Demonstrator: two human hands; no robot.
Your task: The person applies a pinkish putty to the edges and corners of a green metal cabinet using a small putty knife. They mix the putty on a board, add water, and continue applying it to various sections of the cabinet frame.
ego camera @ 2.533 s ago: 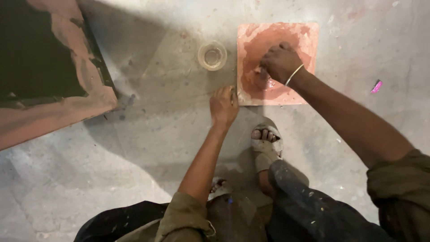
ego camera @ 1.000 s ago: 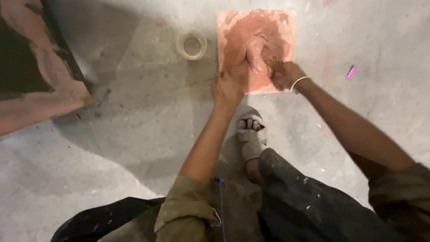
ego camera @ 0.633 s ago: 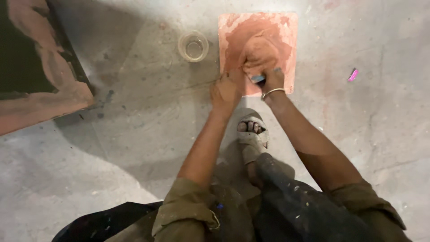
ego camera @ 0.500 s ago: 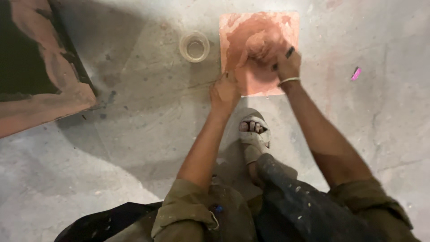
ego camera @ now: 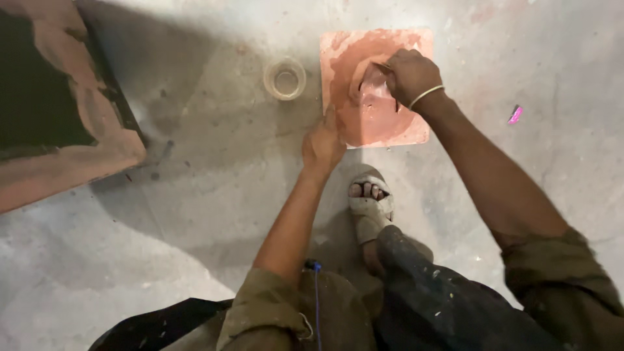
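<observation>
Clay slab lies square on the concrete floor, just beyond my sandalled foot. My left hand presses flat at its near-left edge to steady it; my right hand is clenched over the wet top, whether around a tool I cannot tell. Small glass jar sits just left, open floor right.

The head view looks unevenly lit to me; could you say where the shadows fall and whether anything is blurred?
Head view: a broad soft shadow darkens the concrete floor left of the left hand; the square slab under the right hand is brighter, with wet sheen; the small round container looks slightly soft; no strong motion blur.
</observation>
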